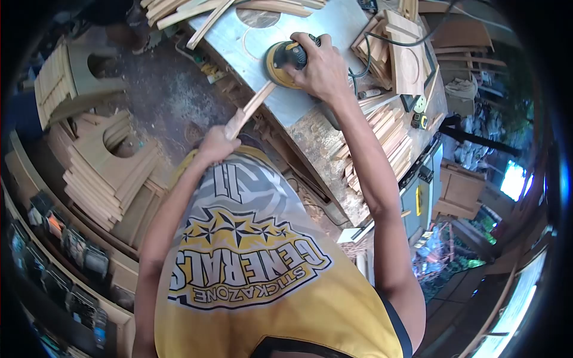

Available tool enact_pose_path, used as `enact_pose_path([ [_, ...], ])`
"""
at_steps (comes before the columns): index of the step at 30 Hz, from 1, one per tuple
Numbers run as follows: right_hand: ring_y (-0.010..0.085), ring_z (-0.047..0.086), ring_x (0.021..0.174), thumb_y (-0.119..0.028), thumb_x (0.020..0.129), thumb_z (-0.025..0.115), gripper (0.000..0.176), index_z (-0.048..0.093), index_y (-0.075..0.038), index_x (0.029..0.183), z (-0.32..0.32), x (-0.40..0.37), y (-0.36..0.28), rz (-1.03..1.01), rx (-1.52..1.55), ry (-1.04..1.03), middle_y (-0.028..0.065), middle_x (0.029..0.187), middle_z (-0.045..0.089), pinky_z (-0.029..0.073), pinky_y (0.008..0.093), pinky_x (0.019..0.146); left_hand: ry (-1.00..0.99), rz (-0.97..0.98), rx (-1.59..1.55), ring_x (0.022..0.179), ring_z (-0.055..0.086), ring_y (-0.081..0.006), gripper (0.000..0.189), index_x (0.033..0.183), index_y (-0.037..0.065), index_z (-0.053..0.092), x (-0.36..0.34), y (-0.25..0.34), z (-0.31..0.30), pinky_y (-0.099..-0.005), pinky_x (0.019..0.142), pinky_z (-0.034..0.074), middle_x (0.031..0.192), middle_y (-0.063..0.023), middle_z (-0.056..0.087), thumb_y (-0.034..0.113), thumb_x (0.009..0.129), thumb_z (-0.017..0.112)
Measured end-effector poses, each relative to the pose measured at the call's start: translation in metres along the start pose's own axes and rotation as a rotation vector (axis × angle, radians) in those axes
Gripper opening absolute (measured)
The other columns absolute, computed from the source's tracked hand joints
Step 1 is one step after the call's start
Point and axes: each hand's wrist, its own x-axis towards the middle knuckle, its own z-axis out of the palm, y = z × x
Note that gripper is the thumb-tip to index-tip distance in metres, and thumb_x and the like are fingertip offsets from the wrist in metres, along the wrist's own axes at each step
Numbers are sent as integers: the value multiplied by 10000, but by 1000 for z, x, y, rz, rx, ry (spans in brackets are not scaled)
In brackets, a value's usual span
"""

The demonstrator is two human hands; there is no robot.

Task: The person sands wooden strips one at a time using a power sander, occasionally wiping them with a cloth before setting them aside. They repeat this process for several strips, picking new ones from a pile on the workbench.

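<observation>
A: Gripped what, and where?

B: Gripped sander (286, 59) in right hand (322, 70) over the sheet (293, 112), from above, with fingers wrapped round the body. Held strip (253, 106) in left hand (219, 145), closed on the near end, by the shirt (256, 271). Saw strip slanting from there over the edge of the bench (313, 136), up to the sander's yellow rim. Couldn't tell pad contact from this angle.

A: Held that way why?

B: Judging only: gripped sander on top likely for downward pressure and tilt control. Held strip by the end probably to keep fingers well apart from the pad and to resist being dragged. Used sheet, presumably, as flat backing.

A: Found what else around?

B: Noted top pile (173, 13) of strips beyond the sander, with one jutting past the bench edge. Saw side pile (388, 138) near the right forearm, and panel (408, 67) with an oval in it, farther up. Spotted likely tape measure (419, 121) near the bench's right edge. Found cut boards (104, 164) stacked off to the left.

A: Had anything in the way?

B: Saw cord (410, 43) crossing above the panel; couldn't trace it to the sander. Judged it the main snag risk. Rated side pile tight for the right arm.
</observation>
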Motion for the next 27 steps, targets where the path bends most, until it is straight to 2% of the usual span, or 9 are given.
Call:
enact_pose_path([
  [3,420,684,907,-328,783,850,565,627,-257,1298,-1,-25,-34,-101,-10,-126,220,1066,575,594,489,725,-58,-44,-54,451,605,-199,316,981,-79,684,3,12,-15,-365,421,483,660,-115,653,161,780,731],
  [4,416,669,852,-279,778,845,516,615,-261,1240,2,-33,-40,-181,2,-86,226,1033,550,578,475,609,-56,-56,-84,451,605,-199,316,981,-79,684,8,12,-17,-365,421,483,660,-115,653,161,780,731],
  [7,419,664,828,-279,772,847,512,613,-256,1227,11,-43,-39,-268,25,-15,237,1024,545,564,479,576,-89,-43,-104,445,593,-197,336,989,-104,666,18,10,-23,-362,412,471,682,-127,653,149,777,732],
  [11,439,663,822,-240,789,822,466,609,-239,1204,5,-21,-33,-209,-26,-35,260,1022,543,562,490,569,-128,-45,-85,441,586,-194,330,975,-103,659,22,12,-23,-353,404,459,678,-119,638,144,773,743],
  [13,449,667,814,-241,795,818,459,606,-238,1202,3,-19,-36,-237,-17,-3,263,1029,545,572,484,567,-135,-36,-121,416,530,-136,308,956,-102,634,27,16,-24,-315,355,412,626,-64,587,133,795,751],
  [15,457,670,809,-259,789,824,469,600,-237,1201,3,-25,-48,-216,-2,-148,265,1034,544,583,479,567,-143,-28,-123,415,528,-135,316,957,-104,630,30,19,-23,-315,355,410,623,-64,584,138,796,757],
  [19,454,664,817,-241,760,833,499,593,-252,1198,2,-35,-54,-300,-13,-94,265,1043,534,585,491,588,-138,-34,-114,435,569,-180,339,957,-109,641,30,27,-27,-354,397,450,620,-98,597,147,767,756],
  [23,461,660,849,-231,727,853,539,593,-258,1199,2,-21,-40,-256,-59,-67,252,1058,532,578,489,592,-133,-52,-75,439,572,-181,351,969,-116,640,30,33,-24,-354,399,448,627,-103,599,145,769,762],
  [27,460,658,869,-210,692,868,585,587,-257,1204,-1,-31,-51,-306,-15,-162,253,1060,531,573,502,606,-176,-52,-153,392,509,-142,303,938,-75,594,36,35,-13,-329,361,403,585,-45,545,126,811,781],
])
